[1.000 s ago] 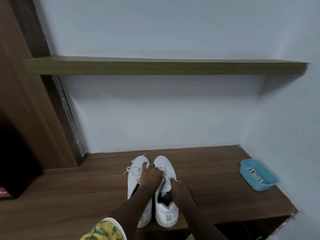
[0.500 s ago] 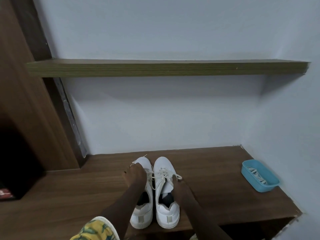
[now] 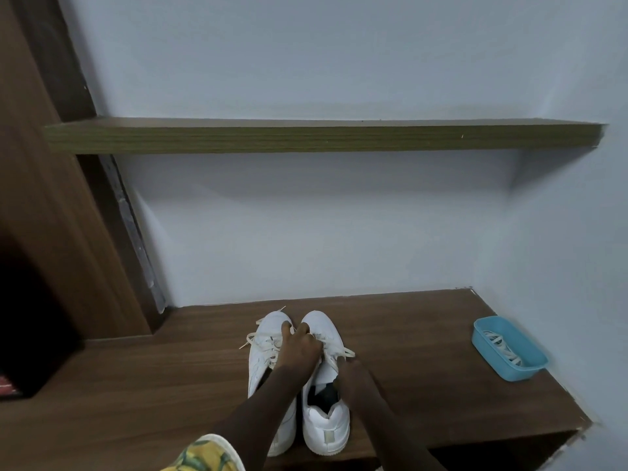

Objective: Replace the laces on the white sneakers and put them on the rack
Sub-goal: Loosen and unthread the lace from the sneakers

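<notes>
Where the pair stands: left sneaker and right sneaker side by side, touching, toes to the far wall, on the lower wooden board near its front edge.
Left hand: reaches across the left sneaker to the gap between the two toes; fingers curled together and pinching the laces there.
Right hand: set against the right side of the right sneaker by the eyelets; fingers bent down, but whether they pinch a lace cannot be told.
Blue tray: far to the right on the same board, well apart from the pair, with another set of laces loose inside.
Upper shelf: above and beyond the pair, nothing seen on it from this angle.
Risk – dragging: a sharp pull on a lace may slide or tip a sneaker toward the near edge, since only the right one looks steadied.
Risk – tangling: loose ends of both shoes lie close together, so the wrong lace may be drawn or a knot tightened.
Risk – mixing: a removed lace dropped in the tray may be confused with those already there.
Writing: none legible – no brand mark on either sneaker; the pale heel patch shows no readable text.
</notes>
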A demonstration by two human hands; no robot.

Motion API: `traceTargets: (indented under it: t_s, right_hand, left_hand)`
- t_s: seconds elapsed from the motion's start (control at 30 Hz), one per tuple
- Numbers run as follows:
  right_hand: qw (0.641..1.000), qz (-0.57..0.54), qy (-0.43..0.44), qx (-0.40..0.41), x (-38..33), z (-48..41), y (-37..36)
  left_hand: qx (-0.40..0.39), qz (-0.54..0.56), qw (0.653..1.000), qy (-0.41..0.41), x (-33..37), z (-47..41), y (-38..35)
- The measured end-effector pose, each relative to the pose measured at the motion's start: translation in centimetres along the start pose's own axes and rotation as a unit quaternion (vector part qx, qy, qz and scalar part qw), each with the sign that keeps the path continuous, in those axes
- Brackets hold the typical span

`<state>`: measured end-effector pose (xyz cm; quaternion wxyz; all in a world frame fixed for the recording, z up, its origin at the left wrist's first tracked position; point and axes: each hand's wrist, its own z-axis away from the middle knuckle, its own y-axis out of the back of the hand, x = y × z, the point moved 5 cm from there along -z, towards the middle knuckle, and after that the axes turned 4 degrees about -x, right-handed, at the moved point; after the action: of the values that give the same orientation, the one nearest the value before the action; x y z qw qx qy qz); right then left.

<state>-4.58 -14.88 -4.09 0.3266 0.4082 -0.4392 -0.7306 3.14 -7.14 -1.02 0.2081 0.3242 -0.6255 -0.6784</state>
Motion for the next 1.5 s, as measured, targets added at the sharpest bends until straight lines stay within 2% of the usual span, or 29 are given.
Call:
traceTargets:
  t_s: [0.07, 0.17, 0.37, 0.47, 0.53, 0.63, 0.73, 0.83, 1.07, 1.2, 1.27, 1.33, 1.4, 1.5]
  right_hand:
    - [1.000, 0.005, 0.005, -0.005, 0.0, -0.2, 0.0]
    - [1.000, 0.021, 0.011, -0.006, 0.2, -0.5, -0.2]
    - [0.999, 0.035, 0.006, -0.016, 0.1, -0.8, -0.4]
    - [0.999, 0.037, 0.002, -0.018, 0.0, -0.8, -0.3]
    - [0.999, 0.040, -0.003, -0.024, 0.1, -0.8, -0.3]
    - [0.999, 0.046, -0.001, -0.023, 0.1, -0.8, -0.3]
    - [0.999, 0.049, 0.001, -0.014, 0.1, -0.7, -0.2]
    - [0.999, 0.052, 0.006, -0.011, 0.0, -0.6, -0.2]
    - [0.997, 0.074, 0.016, -0.009, 0.0, -0.7, 0.0]
    - [0.998, 0.069, 0.005, -0.010, 0.3, -0.6, 0.0]
    - [0.998, 0.061, 0.002, -0.010, 0.2, -0.5, 0.1]
    - [0.998, 0.059, 0.007, -0.008, 0.1, -0.6, 0.1]
    - [0.998, 0.061, 0.016, -0.011, 0.0, -0.5, 0.2]
    - [0.998, 0.058, 0.020, -0.011, -0.1, -0.5, 0.3]
  left_hand:
    - [0.008, 0.009, 1.000, 0.021, -0.6, 0.2, 0.2]
    - [0.005, 0.045, 0.994, 0.099, -2.6, 0.8, 0.0]
    - [-0.001, 0.112, 0.957, 0.269, -6.8, 1.8, -1.1]
    - [-0.014, 0.088, 0.966, 0.242, -6.0, 1.5, -1.2]
    - [-0.005, 0.083, 0.980, 0.181, -4.8, 1.0, -1.2]
    - [-0.004, 0.076, 0.996, 0.046, -2.2, 0.4, -0.8]
    - [-0.012, 0.037, 0.999, -0.011, -0.4, 0.5, -0.4]
    - [-0.033, 0.006, 0.999, 0.012, -0.7, 0.5, -0.7]
    - [-0.006, 0.005, 0.998, 0.065, -3.2, 1.0, -0.4]
    - [-0.027, 0.008, 0.982, 0.187, -6.0, 1.2, -1.5]
    - [-0.029, 0.030, 0.975, 0.220, -6.9, 1.4, -1.9]
    - [-0.025, 0.030, 0.979, 0.200, -6.4, 1.5, -1.0]
    - [0.017, 0.018, 0.986, 0.165, -5.5, 1.1, -0.4]
    - [-0.010, -0.006, 0.997, 0.075, -2.9, 0.1, -1.1]
